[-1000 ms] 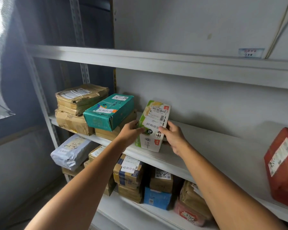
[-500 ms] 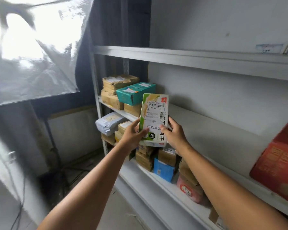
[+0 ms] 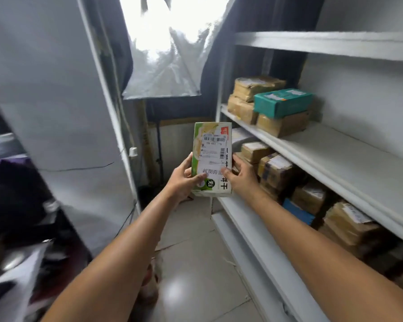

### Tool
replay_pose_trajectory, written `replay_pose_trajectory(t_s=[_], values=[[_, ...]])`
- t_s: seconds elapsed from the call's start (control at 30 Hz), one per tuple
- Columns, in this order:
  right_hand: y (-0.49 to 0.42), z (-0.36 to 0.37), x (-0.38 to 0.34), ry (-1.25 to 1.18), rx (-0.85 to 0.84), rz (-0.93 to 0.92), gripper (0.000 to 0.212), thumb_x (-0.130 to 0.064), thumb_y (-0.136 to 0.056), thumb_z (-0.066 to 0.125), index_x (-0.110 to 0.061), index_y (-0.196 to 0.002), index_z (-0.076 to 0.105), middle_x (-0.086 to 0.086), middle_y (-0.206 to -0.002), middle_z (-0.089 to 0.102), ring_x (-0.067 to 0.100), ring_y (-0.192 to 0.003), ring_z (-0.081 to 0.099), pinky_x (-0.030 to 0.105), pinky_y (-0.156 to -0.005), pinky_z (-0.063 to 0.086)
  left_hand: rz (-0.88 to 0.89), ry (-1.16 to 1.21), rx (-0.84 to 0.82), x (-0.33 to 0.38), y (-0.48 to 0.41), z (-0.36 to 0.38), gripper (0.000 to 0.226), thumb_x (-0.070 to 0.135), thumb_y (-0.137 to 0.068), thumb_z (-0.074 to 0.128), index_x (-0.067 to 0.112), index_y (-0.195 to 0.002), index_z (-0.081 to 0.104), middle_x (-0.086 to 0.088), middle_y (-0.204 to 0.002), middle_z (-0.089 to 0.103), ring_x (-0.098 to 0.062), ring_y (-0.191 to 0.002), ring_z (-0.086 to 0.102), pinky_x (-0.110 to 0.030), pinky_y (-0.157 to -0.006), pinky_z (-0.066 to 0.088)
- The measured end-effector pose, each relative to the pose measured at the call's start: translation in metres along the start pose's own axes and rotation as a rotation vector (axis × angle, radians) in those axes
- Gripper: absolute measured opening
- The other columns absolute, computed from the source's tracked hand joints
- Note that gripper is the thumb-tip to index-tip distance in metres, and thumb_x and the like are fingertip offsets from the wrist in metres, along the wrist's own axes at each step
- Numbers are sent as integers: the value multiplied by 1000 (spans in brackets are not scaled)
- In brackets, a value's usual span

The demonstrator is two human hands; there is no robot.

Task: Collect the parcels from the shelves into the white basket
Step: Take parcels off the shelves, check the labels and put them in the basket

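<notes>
A green and white parcel box (image 3: pixel 211 149) with a barcode label is held upright in front of me, clear of the shelves. My left hand (image 3: pixel 184 178) grips its left edge and my right hand (image 3: pixel 241 174) its right edge. On the white shelf (image 3: pixel 316 156) to the right remain a teal box (image 3: pixel 283 102) and brown taped parcels (image 3: pixel 254 87). More brown parcels (image 3: pixel 277 170) and a blue one (image 3: pixel 298 211) sit on the shelf below. The white basket is not in view.
A silver reflective sheet (image 3: pixel 170 54) hangs at the top centre against a bright window. A white panel (image 3: pixel 63 112) stands on the left with blurred dark objects (image 3: pixel 16 205) beside it. Pale floor tiles (image 3: pixel 196 263) run between the shelf unit and the panel.
Both hands have lifted the green and white box off the middle shelf and carried it left, away from the shelves. My view has swung left toward the window and the white panel.
</notes>
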State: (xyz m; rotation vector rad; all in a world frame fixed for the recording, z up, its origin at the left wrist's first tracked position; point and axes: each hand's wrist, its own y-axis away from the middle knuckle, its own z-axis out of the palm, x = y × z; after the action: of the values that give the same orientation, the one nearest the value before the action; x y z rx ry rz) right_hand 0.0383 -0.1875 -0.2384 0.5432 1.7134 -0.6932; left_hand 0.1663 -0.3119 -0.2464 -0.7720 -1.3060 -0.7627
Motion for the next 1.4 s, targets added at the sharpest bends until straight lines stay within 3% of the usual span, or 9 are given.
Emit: replay_pose_trajectory(t_s=[0.23, 0.37, 0.57, 0.67, 0.8, 1.0, 1.17, 1.27, 1.4], values=[[-1, 88, 9, -148, -371, 17, 61, -5, -93, 59, -23, -147, 35, -5, -122, 63, 16, -109, 64, 35, -79, 59, 5, -75, 389, -7, 79, -58, 72, 4, -80, 72, 29, -139, 37, 4, -111, 70, -14, -102, 67, -29, -80, 57], [15, 123, 20, -143, -640, -6, 56, -9, -95, 58, -32, -144, 41, -6, -127, 63, 16, -110, 64, 44, -81, 59, -14, -181, 669, -18, 134, -58, 78, 7, -81, 73, 17, -147, 32, -7, -126, 63, -16, -110, 64, -29, -86, 56], [80, 159, 33, -117, -962, -37, 58, -7, -93, 61, -26, -145, 41, -14, -122, 63, 7, -107, 64, 33, -88, 56, -103, -199, 1042, -44, 234, -26, 74, 3, -85, 69, 13, -148, 31, -8, -131, 59, -19, -117, 58, -37, -97, 51], [127, 177, 40, -120, -1092, -13, 57, -10, -93, 62, -29, -143, 42, -17, -116, 65, 7, -101, 66, 34, -83, 58, -122, -194, 1134, -55, 290, -10, 69, 1, -86, 66, 13, -146, 34, -10, -130, 60, -21, -117, 60, -42, -96, 51], [189, 199, 51, -95, -1246, -41, 57, -9, -91, 62, -28, -143, 44, -10, -120, 66, 10, -105, 66, 39, -87, 57, -175, -184, 1313, -74, 358, 13, 67, 3, -86, 67, 17, -144, 38, 1, -115, 66, 3, -90, 66, -20, -73, 56], [274, 242, 62, -42, -1458, -61, 50, -10, -91, 63, -26, -136, 50, -10, -120, 63, 15, -109, 63, 43, -89, 56, -219, -102, 1524, -101, 448, 28, 72, 6, -85, 69, 32, -143, 36, 20, -113, 65, 7, -94, 61, -16, -68, 54], [338, 303, 61, -52, -1606, -80, 47, -8, -91, 63, -33, -129, 49, -24, -107, 61, -5, -94, 63, 19, -75, 55, -272, -87, 1659, -114, 521, 8, 72, 13, -86, 70, 33, -145, 33, 14, -112, 62, -11, -109, 60, -14, -63, 53], [373, 356, 58, -25, -1690, -131, 50, -6, -90, 63, -35, -129, 48, -27, -109, 61, -13, -94, 61, 11, -71, 52, -271, -34, 1721, -126, 566, -25, 74, 13, -86, 70, 39, -144, 31, 17, -108, 63, -6, -103, 61, -18, -68, 56], [419, 447, 63, 46, -1762, -111, 55, -10, -90, 64, -31, -138, 47, -16, -119, 64, 2, -102, 65, 30, -84, 56, -257, 15, 1757, -151, 628, -93, 72, 11, -87, 69, 35, -145, 33, 14, -118, 63, -9, -109, 61, -32, -88, 55]])
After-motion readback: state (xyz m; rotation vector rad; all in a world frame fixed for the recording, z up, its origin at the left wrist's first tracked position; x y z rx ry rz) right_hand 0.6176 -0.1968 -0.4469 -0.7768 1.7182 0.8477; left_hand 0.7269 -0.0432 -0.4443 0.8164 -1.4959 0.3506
